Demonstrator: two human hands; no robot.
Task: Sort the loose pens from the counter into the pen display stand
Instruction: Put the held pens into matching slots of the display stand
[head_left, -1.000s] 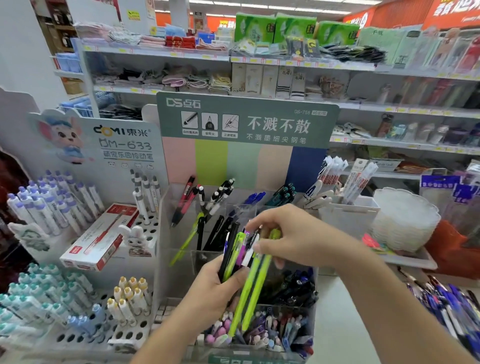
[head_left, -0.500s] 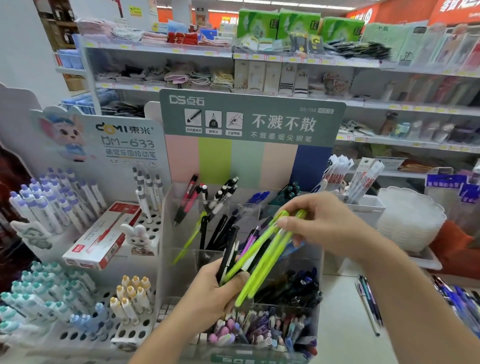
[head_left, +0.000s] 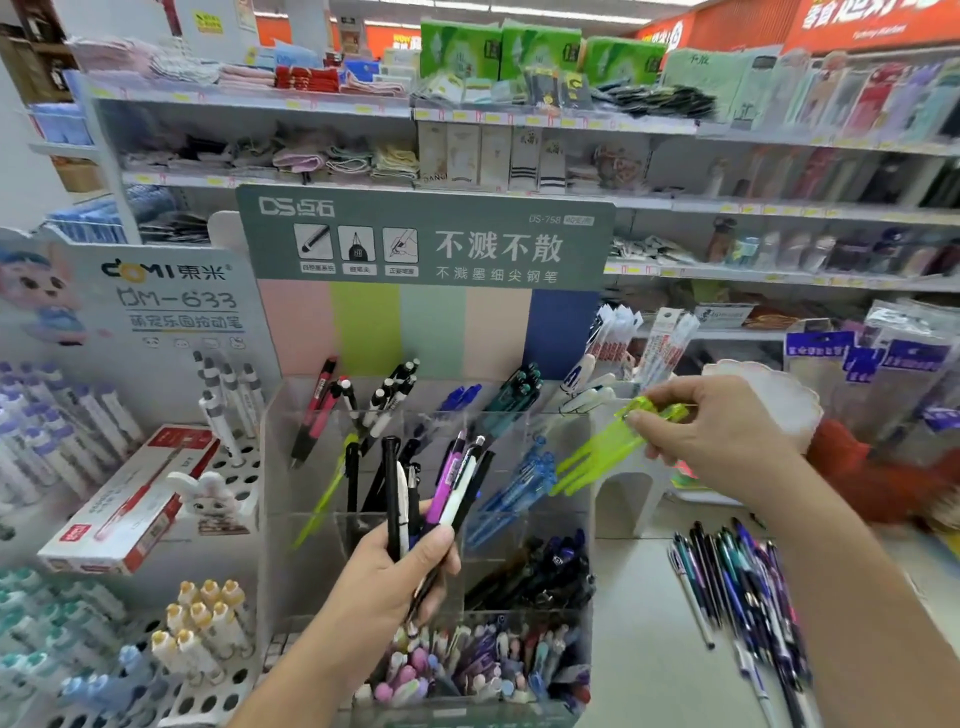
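Pinching the clip ends of a few lime-green pens (head_left: 602, 452), the fingers (head_left: 641, 423) of the right hand (head_left: 727, 436) are curling round them, so the pens are fanning down and to the left, tips hanging in open air just above the right-hand rim of the pen display stand (head_left: 431, 415). The fingers (head_left: 439, 543) of the left hand (head_left: 389, 577) are wrapping a mixed bundle of pens (head_left: 441, 488), black, white and purple ones, standing nearly upright in front of the stand's middle compartments.

The stand is sitting in clear tiers: red and black pens leaning in the back row, blue pens (head_left: 519, 483) slanting in the right middle cell, dark ones lower, pastel caps crowding the front bin. Its clear walls are standing close together, leaving narrow slots; the widest free gap is lying between the two hands, over the blue pens.

Further out, loose pens (head_left: 737, 582) are lying in a heap on the surface (head_left: 639, 649) to the right of the stand, beside the right forearm. A red-and-white box (head_left: 130, 504) is resting on the white peg rack (head_left: 218, 691) to the left, just beside the stand's left wall. A white holder (head_left: 631, 499) is standing behind the green pens.
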